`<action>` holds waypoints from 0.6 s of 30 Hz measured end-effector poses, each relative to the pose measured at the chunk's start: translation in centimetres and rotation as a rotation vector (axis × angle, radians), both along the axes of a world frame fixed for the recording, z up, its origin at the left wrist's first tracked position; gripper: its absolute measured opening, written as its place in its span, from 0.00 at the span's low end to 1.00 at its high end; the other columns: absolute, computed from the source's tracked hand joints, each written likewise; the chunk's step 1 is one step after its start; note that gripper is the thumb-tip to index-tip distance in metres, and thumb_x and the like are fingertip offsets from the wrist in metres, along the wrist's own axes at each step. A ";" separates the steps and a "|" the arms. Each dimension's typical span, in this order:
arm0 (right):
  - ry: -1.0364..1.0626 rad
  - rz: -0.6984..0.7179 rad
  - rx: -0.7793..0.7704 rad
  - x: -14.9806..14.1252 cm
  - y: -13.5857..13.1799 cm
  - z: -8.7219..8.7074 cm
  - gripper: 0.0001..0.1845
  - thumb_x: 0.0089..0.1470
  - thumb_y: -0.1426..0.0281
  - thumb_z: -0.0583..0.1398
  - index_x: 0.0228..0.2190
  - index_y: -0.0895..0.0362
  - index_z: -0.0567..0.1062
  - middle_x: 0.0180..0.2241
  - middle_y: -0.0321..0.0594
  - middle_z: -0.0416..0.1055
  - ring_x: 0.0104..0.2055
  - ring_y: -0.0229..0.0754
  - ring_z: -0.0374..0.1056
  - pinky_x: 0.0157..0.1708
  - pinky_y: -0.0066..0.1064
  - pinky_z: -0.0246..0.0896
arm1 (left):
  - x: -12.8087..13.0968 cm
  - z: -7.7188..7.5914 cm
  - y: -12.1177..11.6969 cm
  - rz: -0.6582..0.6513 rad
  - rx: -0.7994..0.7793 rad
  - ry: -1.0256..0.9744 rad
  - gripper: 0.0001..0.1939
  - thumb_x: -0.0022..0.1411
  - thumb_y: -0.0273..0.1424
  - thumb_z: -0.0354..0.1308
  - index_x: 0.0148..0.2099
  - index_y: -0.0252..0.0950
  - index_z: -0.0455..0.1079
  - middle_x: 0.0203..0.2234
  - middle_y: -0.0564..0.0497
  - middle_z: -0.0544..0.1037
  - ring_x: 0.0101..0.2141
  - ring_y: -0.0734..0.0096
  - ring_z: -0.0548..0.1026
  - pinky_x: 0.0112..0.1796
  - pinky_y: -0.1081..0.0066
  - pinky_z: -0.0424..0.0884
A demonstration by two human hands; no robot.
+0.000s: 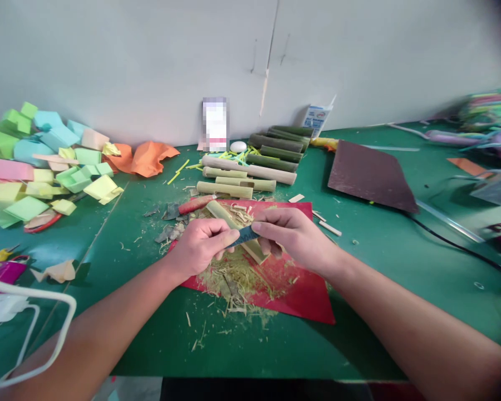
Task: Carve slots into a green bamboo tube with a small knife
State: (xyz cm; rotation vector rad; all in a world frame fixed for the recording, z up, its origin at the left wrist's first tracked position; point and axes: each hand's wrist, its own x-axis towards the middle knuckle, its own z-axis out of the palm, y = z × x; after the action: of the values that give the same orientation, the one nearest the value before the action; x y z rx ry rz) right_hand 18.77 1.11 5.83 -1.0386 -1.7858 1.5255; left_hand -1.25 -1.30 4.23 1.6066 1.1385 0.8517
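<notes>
My left hand (206, 242) and my right hand (286, 231) pinch the two ends of a small dark blue-grey strip of sandpaper (245, 236). Faint printing shows on its face. Below the strip, a pale bamboo piece (256, 252) lies slantwise, partly hidden by my fingers. Whether the strip touches it, I cannot tell. Under both is a red sheet (313, 295) strewn with bamboo shavings (234, 273). A red-handled tool (196, 204) rests just beyond my left hand, beside torn grey scraps (171, 211).
Behind the sheet lie several bamboo tubes (275, 142), a phone (215, 123) and a white egg-shaped object (238, 146). Folded coloured paper (29, 209) is heaped at left, near a white cable (69, 312). A dark brown board (369, 175) and black cord (455, 236) occupy the right.
</notes>
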 end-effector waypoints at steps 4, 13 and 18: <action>0.012 0.000 0.018 0.1 0.2 -0.1 0.15 0.54 0.64 0.55 0.20 0.57 0.67 0.16 0.33 0.66 0.16 0.31 0.58 0.18 0.26 0.51 | -0.1 -0.3 0.2 0.024 -0.013 -0.040 0.18 0.59 0.40 0.56 0.23 0.33 0.66 0.12 0.56 0.64 0.14 0.83 0.59 0.17 0.78 0.54; 0.019 0.029 0.039 0.3 0.4 -0.1 0.16 0.55 0.64 0.55 0.19 0.57 0.67 0.16 0.33 0.66 0.17 0.32 0.58 0.18 0.27 0.49 | -0.3 -0.1 -0.1 0.033 0.096 0.038 0.20 0.60 0.39 0.54 0.21 0.33 0.65 0.13 0.56 0.61 0.15 0.82 0.57 0.17 0.75 0.53; -0.037 0.052 0.065 0.2 0.1 -0.2 0.15 0.54 0.65 0.55 0.19 0.57 0.66 0.15 0.31 0.65 0.16 0.31 0.55 0.17 0.26 0.48 | 0.1 0.0 0.0 -0.068 0.030 0.062 0.15 0.59 0.37 0.53 0.25 0.33 0.64 0.17 0.56 0.63 0.19 0.80 0.59 0.20 0.74 0.54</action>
State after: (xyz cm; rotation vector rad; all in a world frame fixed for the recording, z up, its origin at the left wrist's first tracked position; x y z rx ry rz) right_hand 18.98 1.23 5.64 -1.0023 -1.8889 1.4781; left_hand -1.13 -1.25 4.18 1.6976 1.1127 0.7830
